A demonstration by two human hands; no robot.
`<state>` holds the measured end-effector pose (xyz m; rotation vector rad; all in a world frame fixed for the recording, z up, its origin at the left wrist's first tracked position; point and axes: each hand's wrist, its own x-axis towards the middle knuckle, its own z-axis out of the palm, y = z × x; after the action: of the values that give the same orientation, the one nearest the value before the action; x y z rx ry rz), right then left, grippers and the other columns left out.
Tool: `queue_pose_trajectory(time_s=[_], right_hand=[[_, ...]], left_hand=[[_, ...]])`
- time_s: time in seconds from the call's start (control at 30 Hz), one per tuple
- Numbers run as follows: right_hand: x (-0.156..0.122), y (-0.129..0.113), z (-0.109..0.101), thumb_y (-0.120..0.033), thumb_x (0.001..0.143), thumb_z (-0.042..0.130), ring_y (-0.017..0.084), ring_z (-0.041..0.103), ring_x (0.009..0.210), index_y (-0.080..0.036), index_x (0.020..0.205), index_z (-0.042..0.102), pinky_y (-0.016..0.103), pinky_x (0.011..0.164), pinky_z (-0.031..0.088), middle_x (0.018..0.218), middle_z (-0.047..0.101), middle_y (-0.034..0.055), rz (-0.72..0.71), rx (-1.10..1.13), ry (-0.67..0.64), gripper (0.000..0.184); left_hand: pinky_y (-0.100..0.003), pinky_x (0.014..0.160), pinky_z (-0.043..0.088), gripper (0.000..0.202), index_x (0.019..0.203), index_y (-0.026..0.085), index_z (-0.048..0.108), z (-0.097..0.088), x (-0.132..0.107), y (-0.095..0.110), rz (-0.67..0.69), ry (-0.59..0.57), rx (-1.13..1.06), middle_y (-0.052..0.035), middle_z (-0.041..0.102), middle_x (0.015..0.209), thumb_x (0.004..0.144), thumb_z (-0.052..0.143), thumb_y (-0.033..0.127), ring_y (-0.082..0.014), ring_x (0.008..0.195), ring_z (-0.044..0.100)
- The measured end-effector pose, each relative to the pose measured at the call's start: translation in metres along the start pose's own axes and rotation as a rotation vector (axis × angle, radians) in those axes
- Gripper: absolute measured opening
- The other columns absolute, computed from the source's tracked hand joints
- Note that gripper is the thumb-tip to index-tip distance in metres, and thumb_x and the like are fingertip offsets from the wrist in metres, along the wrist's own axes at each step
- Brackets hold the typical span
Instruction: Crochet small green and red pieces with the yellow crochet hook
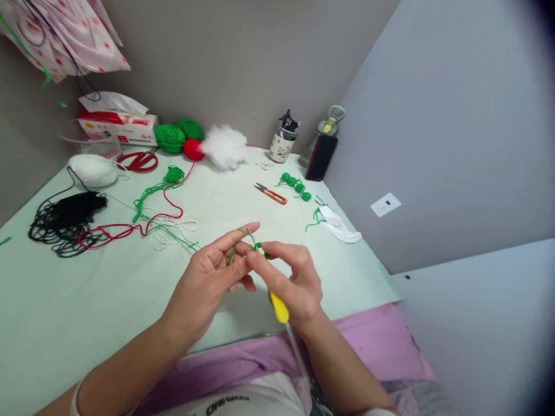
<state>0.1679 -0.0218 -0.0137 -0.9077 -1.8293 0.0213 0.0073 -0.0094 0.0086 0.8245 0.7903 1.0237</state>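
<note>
My left hand point(212, 277) pinches a small green crocheted piece, with green yarn point(232, 252) looped over its raised forefinger. My right hand point(291, 283) grips a crochet hook with a yellow handle point(280, 307), its tip in the green work between both hands. Both hands hover over the near edge of the pale green table point(65, 312). The green strand trails back to a loose green yarn heap point(173, 175).
On the table lie black yarn point(65, 219), red yarn point(125, 231), white thread point(173, 231), orange snips point(271, 193), small green crocheted balls point(295, 186), white cloth point(342, 226), red scissors point(139, 162), green and red yarn balls point(171, 138), white stuffing point(223, 147), a tissue box point(117, 124), a cup point(281, 144) and a phone point(321, 157).
</note>
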Motion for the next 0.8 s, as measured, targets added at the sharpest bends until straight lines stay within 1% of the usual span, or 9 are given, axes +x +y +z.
queue_pose_trajectory(time_s=[0.07, 0.1, 0.2, 0.3, 0.37, 0.43, 0.53, 0.63, 0.8], right_hand=[[-0.001, 0.0, 0.0, -0.01, 0.091, 0.065, 0.021, 0.069, 0.096, -0.037, 0.124, 0.069, 0.036, 0.077, 0.061, 0.112, 0.072, 0.0053, -0.044, -0.033, 0.016, 0.043], [0.0, 0.001, 0.0, -0.011, 0.093, 0.063, 0.021, 0.069, 0.095, -0.036, 0.122, 0.069, 0.036, 0.076, 0.062, 0.11, 0.072, 0.0055, -0.016, 0.021, 0.034, 0.04], [0.009, 0.006, -0.004, -0.018, 0.097, 0.057, 0.02, 0.069, 0.08, -0.029, 0.107, 0.074, 0.036, 0.067, 0.06, 0.096, 0.073, 0.0058, 0.196, 0.286, 0.116, 0.022], [0.017, 0.011, -0.009, -0.027, 0.097, 0.059, 0.015, 0.063, 0.062, -0.023, 0.093, 0.073, 0.033, 0.056, 0.056, 0.084, 0.072, 0.0047, 0.416, 0.558, 0.19, 0.015], [0.018, 0.012, -0.01, -0.031, 0.096, 0.062, 0.014, 0.06, 0.058, -0.022, 0.088, 0.072, 0.03, 0.052, 0.053, 0.081, 0.071, 0.0042, 0.502, 0.689, 0.194, 0.015], [0.016, 0.011, -0.009, -0.033, 0.095, 0.064, 0.014, 0.061, 0.059, -0.022, 0.088, 0.073, 0.029, 0.052, 0.053, 0.08, 0.071, 0.0038, 0.536, 0.776, 0.157, 0.016], [0.012, 0.007, -0.003, -0.03, 0.095, 0.063, 0.016, 0.066, 0.071, -0.024, 0.094, 0.076, 0.03, 0.06, 0.056, 0.088, 0.073, 0.0047, 0.494, 0.81, 0.095, 0.014], [0.009, 0.005, 0.002, -0.026, 0.096, 0.062, 0.017, 0.069, 0.08, -0.026, 0.099, 0.077, 0.031, 0.064, 0.056, 0.094, 0.075, 0.005, 0.462, 0.767, 0.104, 0.015], [0.008, 0.005, 0.002, -0.023, 0.097, 0.061, 0.016, 0.067, 0.078, -0.026, 0.099, 0.077, 0.031, 0.064, 0.056, 0.094, 0.075, 0.0043, 0.464, 0.782, 0.109, 0.016]], left_hand=[[-0.019, 0.055, 0.048, 0.046, 0.127, 0.027, 0.072, 0.0, 0.001, 0.002, -0.045, -0.04, -0.054, 0.0037, 0.056, 0.075, 0.082, 0.08, 0.029, -0.0044, 0.054, 0.043], [-0.018, 0.054, 0.048, 0.044, 0.126, 0.025, 0.073, -0.001, 0.002, 0.004, -0.074, -0.061, -0.087, 0.0049, 0.053, 0.071, 0.082, 0.08, 0.028, -0.0034, 0.051, 0.036], [-0.016, 0.051, 0.046, 0.037, 0.119, 0.022, 0.076, -0.007, 0.004, 0.01, -0.137, -0.092, -0.173, 0.0062, 0.048, 0.067, 0.082, 0.078, 0.022, -0.0026, 0.048, 0.024], [-0.016, 0.051, 0.046, 0.028, 0.109, 0.019, 0.08, -0.013, 0.005, 0.012, -0.148, -0.086, -0.199, 0.0041, 0.053, 0.073, 0.081, 0.076, 0.018, -0.0019, 0.048, 0.024], [-0.017, 0.054, 0.048, 0.025, 0.106, 0.019, 0.081, -0.015, 0.004, 0.011, -0.141, -0.089, -0.166, 0.0029, 0.056, 0.075, 0.082, 0.076, 0.019, -0.0024, 0.049, 0.027], [-0.02, 0.063, 0.051, 0.024, 0.107, 0.021, 0.08, -0.014, 0.002, 0.009, -0.117, -0.095, -0.094, 0.0007, 0.061, 0.079, 0.084, 0.074, 0.022, -0.0053, 0.056, 0.042], [-0.024, 0.078, 0.051, 0.023, 0.108, 0.026, 0.078, -0.01, 0.0, 0.006, -0.037, -0.101, 0.038, -0.0017, 0.069, 0.091, 0.086, 0.073, 0.025, -0.0135, 0.083, 0.059], [-0.026, 0.086, 0.047, 0.024, 0.11, 0.029, 0.077, -0.008, 0.001, 0.002, 0.024, -0.089, 0.127, -0.0011, 0.072, 0.097, 0.087, 0.074, 0.029, -0.0159, 0.094, 0.061], [-0.028, 0.087, 0.048, 0.024, 0.109, 0.028, 0.077, -0.009, 0.002, 0.0, 0.044, -0.053, 0.118, -0.0003, 0.073, 0.095, 0.085, 0.077, 0.03, -0.0168, 0.092, 0.062]])
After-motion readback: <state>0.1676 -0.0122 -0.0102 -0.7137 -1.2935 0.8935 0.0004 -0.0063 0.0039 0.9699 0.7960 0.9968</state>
